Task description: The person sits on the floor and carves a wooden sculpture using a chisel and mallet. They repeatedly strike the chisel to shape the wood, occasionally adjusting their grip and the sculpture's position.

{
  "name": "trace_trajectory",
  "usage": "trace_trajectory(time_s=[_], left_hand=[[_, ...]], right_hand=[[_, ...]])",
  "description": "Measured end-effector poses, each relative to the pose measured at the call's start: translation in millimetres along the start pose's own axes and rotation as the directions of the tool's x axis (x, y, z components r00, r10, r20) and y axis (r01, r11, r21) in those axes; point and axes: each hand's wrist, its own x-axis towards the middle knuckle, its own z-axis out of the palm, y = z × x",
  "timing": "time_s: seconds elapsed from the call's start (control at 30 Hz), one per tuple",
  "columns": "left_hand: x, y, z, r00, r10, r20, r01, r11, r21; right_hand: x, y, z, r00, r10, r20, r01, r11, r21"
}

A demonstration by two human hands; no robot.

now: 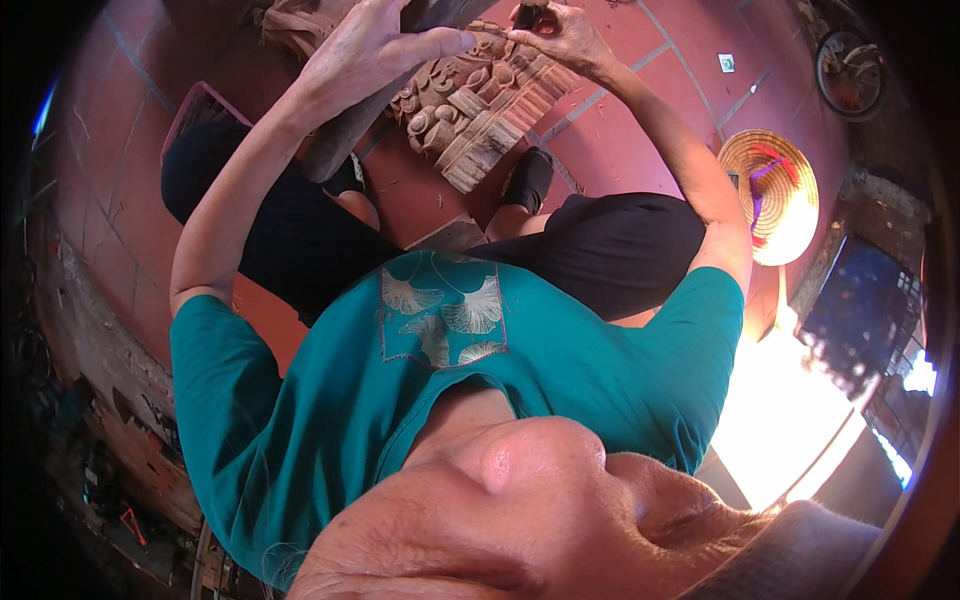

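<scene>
My left hand (365,55) is at the top edge, its thumb stretched over a long dark wooden piece (345,140). The other fingers run out of the picture, so its grip is hidden. To the right, my right hand (575,42) closes around a short dark-handled tool (530,14) with some red on it. A thin part of that tool seems to point toward my left thumb; its tip is unclear. Below both hands lies a carved brown wood block (490,110), with rounded relief shapes and a stepped, ribbed edge. It rests on the floor between my feet.
Red floor tiles (650,100) spread around, with small wood chips. A woven straw hat (775,195) with a purple strap lies at right, near a bright sunlit patch. A wheel (850,72) stands at upper right. Cluttered objects line the left rim. My knees flank the carving.
</scene>
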Motion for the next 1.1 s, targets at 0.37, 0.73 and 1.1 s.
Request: trace_trajectory(time_s=[0.37,0.73,1.1], left_hand=[[-1,-2,0,1.0,0.013,-0.012,-0.013,1.0,0.002],[-1,-3,4,0.999,0.043,0.015,-0.043,0.998,-0.035],[7,-68,39,0.998,0.047,0.052,-0.057,0.974,0.218]], right_hand=[[-1,2,0,1.0,0.014,0.002,-0.014,1.0,0.001],[-2,-2,-2,1.0,-0.023,0.011,0.023,1.0,0.019],[2,33,10,0.979,-0.198,-0.047,0.189,0.971,-0.143]])
